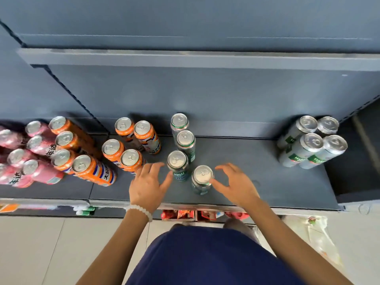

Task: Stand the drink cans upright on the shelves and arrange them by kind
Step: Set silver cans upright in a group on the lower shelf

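- The left hand (148,185) hovers over the shelf (257,182) with fingers spread and relaxed, a wide grip holding nothing; its thumb reaches toward the green can (178,165) just beside it.
- The right hand (236,182) is likewise loose and wide; its thumb tip looks to touch the front green can (202,179), though I cannot tell for sure.
- Four green cans stand upright in a rough line running from the back wall toward the front lip, the front one offset to the right.
- Orange cans (131,159) stand in a cluster left of them, close to the left hand; more orange cans (82,165) and pink cans (35,167) fill the next bay.
- White-and-green cans (312,145) stand grouped near the shelf's right end.
- Bare shelf lies between the green line and that right group, and along the front edge (185,204) before the hands.
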